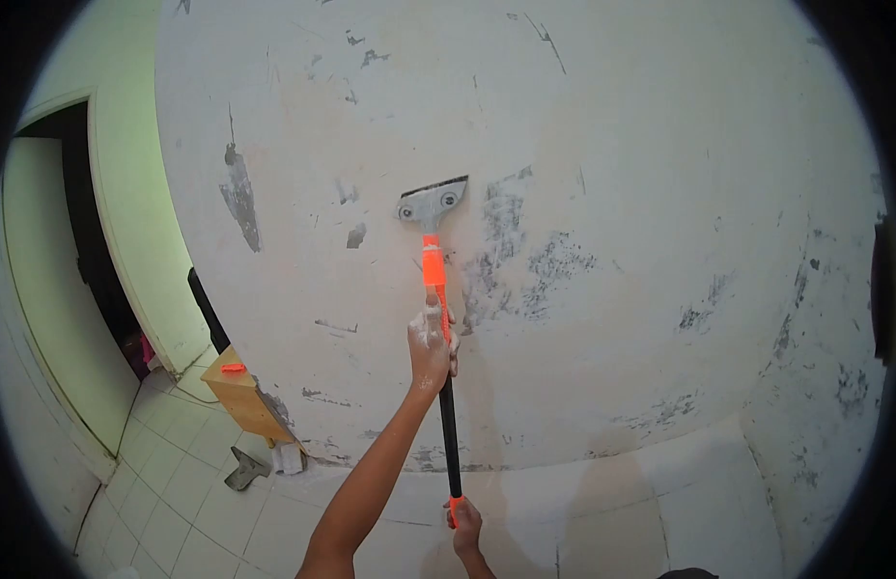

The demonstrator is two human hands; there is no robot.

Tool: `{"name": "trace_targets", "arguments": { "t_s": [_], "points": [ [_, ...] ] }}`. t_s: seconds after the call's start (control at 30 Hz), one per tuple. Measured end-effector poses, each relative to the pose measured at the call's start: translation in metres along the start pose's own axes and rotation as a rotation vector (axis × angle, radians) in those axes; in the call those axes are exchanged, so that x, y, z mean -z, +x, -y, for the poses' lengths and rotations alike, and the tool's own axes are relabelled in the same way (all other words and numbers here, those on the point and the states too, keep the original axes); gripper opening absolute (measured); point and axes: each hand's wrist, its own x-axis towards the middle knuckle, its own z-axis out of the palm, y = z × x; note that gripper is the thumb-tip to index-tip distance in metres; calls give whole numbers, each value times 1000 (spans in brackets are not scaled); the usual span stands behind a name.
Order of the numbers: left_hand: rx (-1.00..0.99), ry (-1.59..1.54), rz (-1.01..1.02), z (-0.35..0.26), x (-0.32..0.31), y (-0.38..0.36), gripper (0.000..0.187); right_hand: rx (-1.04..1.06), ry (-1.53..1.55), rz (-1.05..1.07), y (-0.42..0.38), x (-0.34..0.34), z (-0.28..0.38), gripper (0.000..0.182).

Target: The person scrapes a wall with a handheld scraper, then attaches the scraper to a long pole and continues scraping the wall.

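Note:
A long-handled wall scraper (433, 262) stands nearly upright in front of me, its handle orange and black. Its grey metal head, fixed with two round screws, lies at the wall (641, 174) with the dark blade edge slanting up to the right. My left hand (431, 345), dusted with white powder, is wrapped round the handle below the orange neck. Lower down, my right hand (464, 526) grips the orange end of the handle. Grey patches and scratches mark the whitish wall, with a large patch just right of the blade.
At the left a wooden box-like piece (250, 400) stands by the wall's edge, with a small orange object (233, 368) on top. A grey broad-bladed piece (246, 469) lies on the tiled floor (192, 502). Further left is an open door (67, 289).

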Motion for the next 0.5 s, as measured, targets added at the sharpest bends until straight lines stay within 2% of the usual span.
{"name": "trace_targets", "arguments": {
  "t_s": [0.1,0.17,0.23,0.4,0.47,0.5],
  "points": [
    [28,10,-27,25,-2,-24,69,-6,-20,-57,-11,23,-32,42],
    [122,43,-68,41,-5,-46,69,-15,-7,-96,-27,38,-58,42],
    [124,23,-48,48,-2,-45,68,-30,7,-139,-30,39,-61,42],
    [136,-16,-46,2,-5,-13,67,135,-127,-171,-12,17,-12,42],
    [-4,-62,-9,-3,-6,-1,66,128,-142,-175,-5,20,3,43],
    [-4,-63,-17,-1,-6,-2,66,120,-154,-183,-4,21,7,43]
  ]
}}
